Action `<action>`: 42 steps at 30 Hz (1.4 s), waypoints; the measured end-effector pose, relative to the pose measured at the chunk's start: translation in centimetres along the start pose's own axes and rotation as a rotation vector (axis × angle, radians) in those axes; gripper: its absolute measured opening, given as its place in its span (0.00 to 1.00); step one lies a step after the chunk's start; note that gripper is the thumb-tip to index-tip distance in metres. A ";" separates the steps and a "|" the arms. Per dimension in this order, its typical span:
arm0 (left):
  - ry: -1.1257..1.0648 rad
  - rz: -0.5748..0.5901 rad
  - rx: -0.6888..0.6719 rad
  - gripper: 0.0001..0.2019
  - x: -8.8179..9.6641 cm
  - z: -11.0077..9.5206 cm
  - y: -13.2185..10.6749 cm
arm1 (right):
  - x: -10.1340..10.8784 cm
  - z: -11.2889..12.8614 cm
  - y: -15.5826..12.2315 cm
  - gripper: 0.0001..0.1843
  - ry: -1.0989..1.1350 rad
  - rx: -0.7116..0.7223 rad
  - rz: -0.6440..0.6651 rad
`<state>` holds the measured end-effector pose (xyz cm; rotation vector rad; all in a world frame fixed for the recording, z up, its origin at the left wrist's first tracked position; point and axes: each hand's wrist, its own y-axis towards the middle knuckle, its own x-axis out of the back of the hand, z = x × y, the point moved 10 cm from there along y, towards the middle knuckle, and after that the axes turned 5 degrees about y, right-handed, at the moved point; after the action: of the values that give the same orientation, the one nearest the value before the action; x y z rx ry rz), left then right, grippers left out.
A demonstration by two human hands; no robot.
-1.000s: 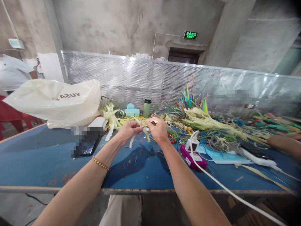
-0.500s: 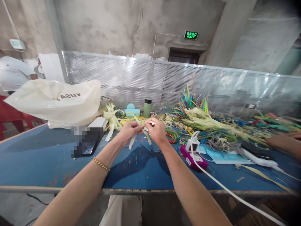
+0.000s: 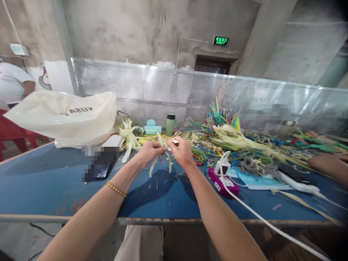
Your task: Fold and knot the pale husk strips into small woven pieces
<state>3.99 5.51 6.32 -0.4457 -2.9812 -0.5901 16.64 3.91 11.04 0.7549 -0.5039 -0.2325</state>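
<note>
Pale yellow-green flat strips, like dried leaf (image 3: 153, 165), hang and stick out around my fingers above the blue table (image 3: 89, 197). My left hand (image 3: 150, 152) pinches the strips from the left, thumb and fingers pressed together. Opposite it, my right hand (image 3: 181, 149) is closed on the same strips, its fingertips almost touching the left ones. The exact join between the fingers is hidden. Behind the hands stands a green bottle with a black cap (image 3: 170, 125). A bundle of pale strips (image 3: 129, 136) lies to the left of them.
A white plastic bag (image 3: 67, 117) and a phone (image 3: 102, 168) lie on the left. On the right are a purple power socket (image 3: 224, 182) with a white cable, a blue mask (image 3: 257, 180), tangled cords and leaf strips. Another person's hand (image 3: 324, 163) rests at far right. Perforated metal screen (image 3: 146, 87) behind.
The hanging strip ends have shifted and now curve differently below my fingers. Both hands stay nearly in place, still pinching. At far left, the person in white has moved slightly.
</note>
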 end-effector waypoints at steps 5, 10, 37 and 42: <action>-0.033 0.009 0.001 0.13 -0.2 -0.2 -0.1 | 0.0 -0.7 0.3 0.09 0.069 -0.050 0.001; -0.097 -0.024 -0.003 0.11 0.2 -0.3 0.0 | -1.1 -1.8 0.0 0.14 0.325 -0.218 0.078; -0.331 -0.004 0.099 0.08 0.2 0.5 -0.1 | -1.6 -2.9 0.2 0.19 0.235 -0.193 0.082; -0.307 -0.046 0.096 0.08 0.8 0.6 0.0 | -3.6 -2.2 -0.7 0.12 0.475 -0.256 0.214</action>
<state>3.23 5.93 5.85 -0.5038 -3.3011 -0.4120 14.66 6.09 7.97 0.4781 -0.0972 0.0837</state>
